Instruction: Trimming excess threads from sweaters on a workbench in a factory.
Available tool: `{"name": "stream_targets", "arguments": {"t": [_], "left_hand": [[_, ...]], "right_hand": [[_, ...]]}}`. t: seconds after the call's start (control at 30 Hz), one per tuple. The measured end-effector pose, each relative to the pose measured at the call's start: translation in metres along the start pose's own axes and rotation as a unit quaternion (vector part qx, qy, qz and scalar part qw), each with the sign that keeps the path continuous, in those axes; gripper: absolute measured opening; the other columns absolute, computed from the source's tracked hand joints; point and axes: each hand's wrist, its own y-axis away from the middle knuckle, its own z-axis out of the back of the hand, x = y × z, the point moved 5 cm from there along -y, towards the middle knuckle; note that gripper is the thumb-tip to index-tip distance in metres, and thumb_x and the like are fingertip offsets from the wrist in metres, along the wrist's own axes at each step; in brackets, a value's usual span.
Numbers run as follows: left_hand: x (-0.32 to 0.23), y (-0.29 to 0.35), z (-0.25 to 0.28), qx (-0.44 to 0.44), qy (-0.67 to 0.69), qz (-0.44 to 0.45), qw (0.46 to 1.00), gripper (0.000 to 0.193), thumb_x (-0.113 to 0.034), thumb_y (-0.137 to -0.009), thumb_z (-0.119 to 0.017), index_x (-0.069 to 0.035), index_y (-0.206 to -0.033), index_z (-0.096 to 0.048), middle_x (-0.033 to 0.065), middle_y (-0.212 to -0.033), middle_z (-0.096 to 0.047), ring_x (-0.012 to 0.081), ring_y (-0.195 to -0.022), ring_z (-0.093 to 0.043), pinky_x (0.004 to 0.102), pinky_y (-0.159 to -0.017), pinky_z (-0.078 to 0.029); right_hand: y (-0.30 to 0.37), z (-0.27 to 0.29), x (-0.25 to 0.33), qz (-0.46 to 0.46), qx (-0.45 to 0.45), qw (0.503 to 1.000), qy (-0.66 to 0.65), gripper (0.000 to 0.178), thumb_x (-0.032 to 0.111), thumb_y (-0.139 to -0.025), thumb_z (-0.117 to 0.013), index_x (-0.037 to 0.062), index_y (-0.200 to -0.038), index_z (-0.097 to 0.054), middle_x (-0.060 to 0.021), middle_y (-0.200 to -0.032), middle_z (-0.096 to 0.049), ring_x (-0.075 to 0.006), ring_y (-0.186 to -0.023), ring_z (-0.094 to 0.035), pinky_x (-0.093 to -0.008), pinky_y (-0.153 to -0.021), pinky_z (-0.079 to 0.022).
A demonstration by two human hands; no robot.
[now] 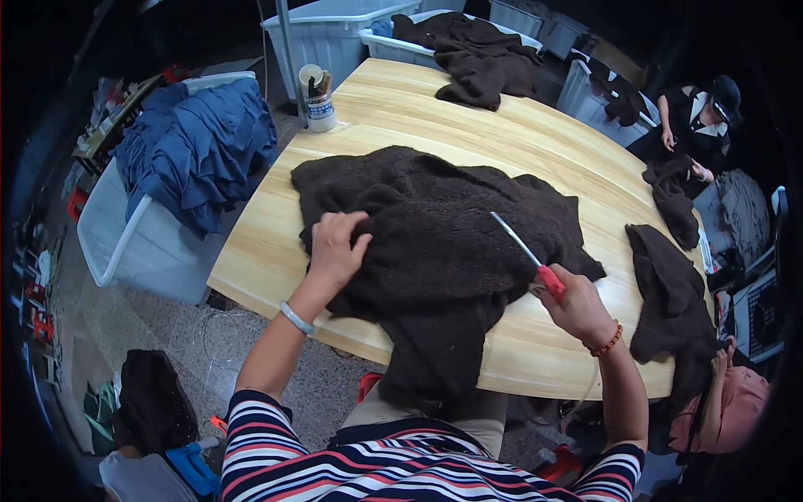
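Observation:
A dark brown knitted garment (452, 226) lies spread and rumpled on the table before me, one part hanging over the near edge toward my lap. At its left side my left hand (335, 248) rests on the cloth, thumb and fingers apart. My right hand (579, 309) is closed around the red handle of a tool (516, 238) with a long, thin metal shaft. That shaft points up and left over the garment's right part. The fingers hide much of the handle, so its exact kind cannot be told.
On the wooden table (376, 105) stand a cup of tools (320, 110) and more brown garments (665, 289). Blue cloth (196, 146) fills a white bin (146, 243) at left. More bins (335, 46) stand behind. Two people (711, 113) sit at the right side.

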Motion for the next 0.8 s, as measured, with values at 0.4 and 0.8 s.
{"name": "stream_targets", "arguments": {"t": [0.4, 0.8], "left_hand": [[-0.055, 0.064, 0.014, 0.327, 0.412, 0.111, 0.843, 0.020, -0.010, -0.090, -0.069, -0.002, -0.108, -0.067, 0.0037, -0.096, -0.067, 0.0109, -0.088, -0.062, 0.0260, -0.080, -0.051], [0.043, -0.024, -0.001, 0.058, 0.347, 0.225, 0.909, 0.025, -0.008, -0.084, -0.074, 0.001, -0.107, -0.066, 0.0050, -0.097, -0.068, 0.0115, -0.090, -0.063, 0.0255, -0.082, -0.050]], "right_hand": [[-0.017, 0.005, 0.005, 0.022, -0.061, 0.998, -0.028, 0.021, 0.009, -0.085, -0.066, 0.0016, -0.104, -0.062, -0.0170, -0.096, -0.062, -0.0372, -0.091, -0.062, -0.0409, -0.080, -0.049], [0.007, 0.007, -0.014, -0.025, -0.059, 0.998, -0.030, 0.019, 0.010, -0.085, -0.066, 0.0027, -0.103, -0.062, -0.0162, -0.095, -0.063, -0.0377, -0.092, -0.062, -0.0406, -0.080, -0.049]]}}
